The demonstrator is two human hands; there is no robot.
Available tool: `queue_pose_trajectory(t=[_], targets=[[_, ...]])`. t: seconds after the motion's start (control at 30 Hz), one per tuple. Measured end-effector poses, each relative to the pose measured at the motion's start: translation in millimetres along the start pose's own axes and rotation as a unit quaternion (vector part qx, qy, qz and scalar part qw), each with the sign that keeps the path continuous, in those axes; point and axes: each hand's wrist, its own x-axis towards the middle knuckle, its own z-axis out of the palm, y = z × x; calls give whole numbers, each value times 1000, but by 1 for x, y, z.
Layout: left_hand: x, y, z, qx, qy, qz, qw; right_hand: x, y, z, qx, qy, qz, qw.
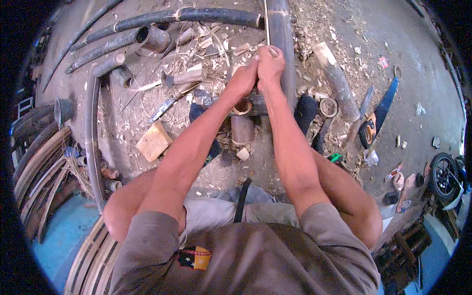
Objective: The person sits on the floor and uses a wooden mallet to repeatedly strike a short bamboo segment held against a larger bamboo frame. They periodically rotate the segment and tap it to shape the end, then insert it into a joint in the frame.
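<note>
Pole point(282, 51), dark and round, points straight away from the wearer along its long axis; I see a thin pale strip point(267, 24) running nearly parallel alongside its left edge. At the pole's left side I have the left hand point(245, 79) and right hand point(270, 65) together, fingers curled closed, though I cannot tell around what. Right of the pole lies a saw point(387, 104), blade angled away.
</note>
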Motion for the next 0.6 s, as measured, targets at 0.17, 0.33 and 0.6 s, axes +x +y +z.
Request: queue_pose_trajectory(t=[0.17,0.33,0.6], targets=[[-68,15,-20,-34,174,-52,983,-19,4,45,-176,-313,-69,931],[-62,-28,-6,-91,217,31,972,-74,30,66,-235,-579,-97,775],[-23,19,-13,87,-26,29,996,11,14,-3,67,-82,73,992]])
